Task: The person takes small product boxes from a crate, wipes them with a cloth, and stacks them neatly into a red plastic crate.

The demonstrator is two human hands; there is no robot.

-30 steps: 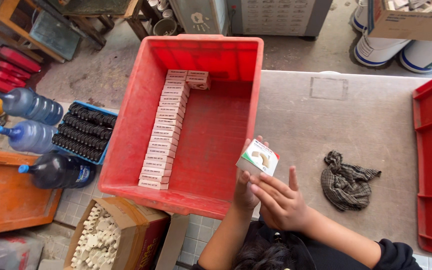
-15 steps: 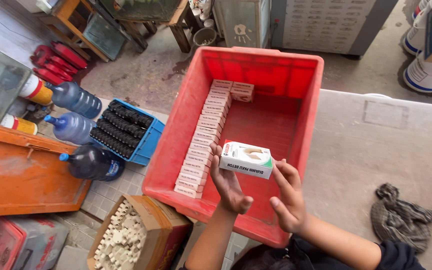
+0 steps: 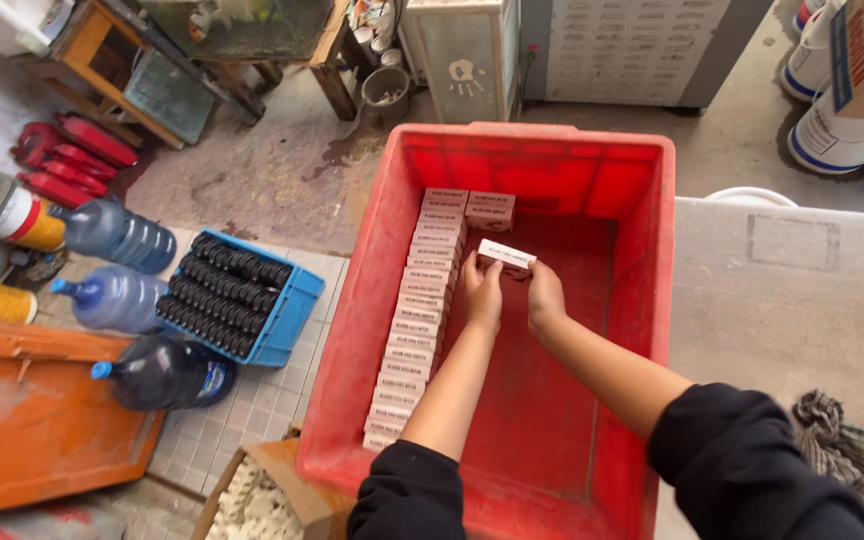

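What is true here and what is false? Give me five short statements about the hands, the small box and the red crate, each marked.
1. Both hands, left hand and right hand, hold the small white box. True.
2. The box is held inside the red crate. True.
3. The row of boxes runs along the crate's right wall. False: it runs along the left side.
4. The crate is full. False: most of its floor is bare.
5. A rag lies inside the crate. False: it lies on the grey table.

Stained concrete floor (image 3: 252, 170), pale tiles (image 3: 252, 400), wooden table (image 3: 102, 50), grey metal cabinet (image 3: 632, 50).
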